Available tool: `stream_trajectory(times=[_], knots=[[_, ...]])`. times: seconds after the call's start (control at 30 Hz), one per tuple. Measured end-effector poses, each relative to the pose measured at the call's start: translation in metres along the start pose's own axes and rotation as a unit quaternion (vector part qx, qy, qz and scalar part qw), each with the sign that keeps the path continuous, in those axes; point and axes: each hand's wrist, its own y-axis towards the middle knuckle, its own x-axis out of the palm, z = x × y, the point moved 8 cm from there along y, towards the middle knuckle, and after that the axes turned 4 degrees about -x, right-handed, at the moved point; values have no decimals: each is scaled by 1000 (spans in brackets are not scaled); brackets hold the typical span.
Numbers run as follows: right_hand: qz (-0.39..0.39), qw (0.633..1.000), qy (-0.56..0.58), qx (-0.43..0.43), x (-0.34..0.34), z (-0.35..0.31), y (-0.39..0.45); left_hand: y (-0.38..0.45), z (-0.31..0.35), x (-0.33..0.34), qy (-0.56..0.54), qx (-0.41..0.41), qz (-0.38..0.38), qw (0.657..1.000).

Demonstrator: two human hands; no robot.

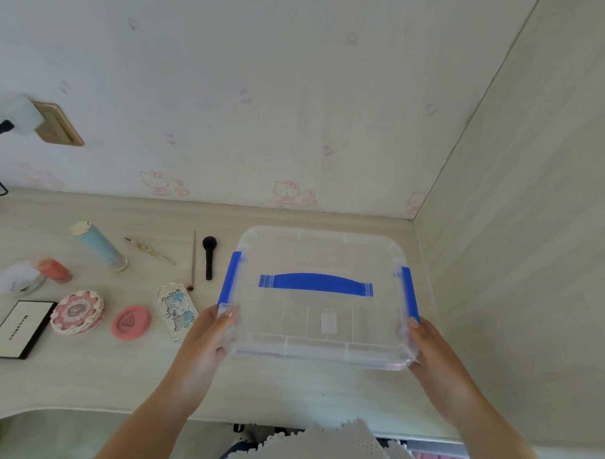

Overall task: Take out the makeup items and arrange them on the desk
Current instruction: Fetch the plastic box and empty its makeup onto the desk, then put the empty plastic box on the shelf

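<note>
Both hands clamped on clear storage box (317,297), one per side: left hand (209,339) wrapped round near-left corner, thumb up by left blue latch (231,278); right hand (432,352) gripping near-right corner just below right blue latch (410,294). Hands well apart, box between. Two-sided hold prob. for keeping box level & steady while shifting or setting down; lid on, blue handle (316,285) flat across top. Box looks empty through lid, so unloading seems done, box likely being closed up or moved aside. Cannot tell if resting on desk or slightly lifted.

Makeup items out on desk (93,374), left of box, laid apart in rough rows, prob. for easy viewing. Far row: pale blue tube (99,246) lying down, thin light stick tool (150,251), thin brown brush (192,260), black brush (209,256) just beside box. Near row: black-edged white palette (20,328) far left, frilly pink-white compact (78,311) touching or just beside it, round pink compact (131,323), blue-white cartoon case (175,309) close to left wrist. Also white round item (18,278) & orange-red small jar (54,270), blurred, close together.

Surface: pale wood-grain desk, curved near edge. Far wall w/ faded pink cartoon-cat wallpaper; socket w/ white plug (22,113) & black cable far left. Plain panel on right forms corner.
</note>
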Motion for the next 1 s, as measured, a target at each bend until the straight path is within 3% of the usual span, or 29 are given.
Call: stream_trajectory(times=[0.2, 0.33, 0.6, 0.73, 1.0], knots=[[4, 997, 56, -60, 5, -21, -1, -8, 26, 15, -56, 49, -47, 996], [-31, 986, 74, -143, 14, -77, -7, -19, 83, 31, -93, 111, -89, 985], [-72, 938, 68, -333, 30, -225, -42, -57, 211, 59, -70, 262, -111, 956], [-76, 904, -9, -420, 38, -286, -65, -100, 269, 75, -44, 358, -119, 925], [-59, 845, -36, -530, 42, -370, -131, -160, 349, 93, -44, 480, -88, 871]])
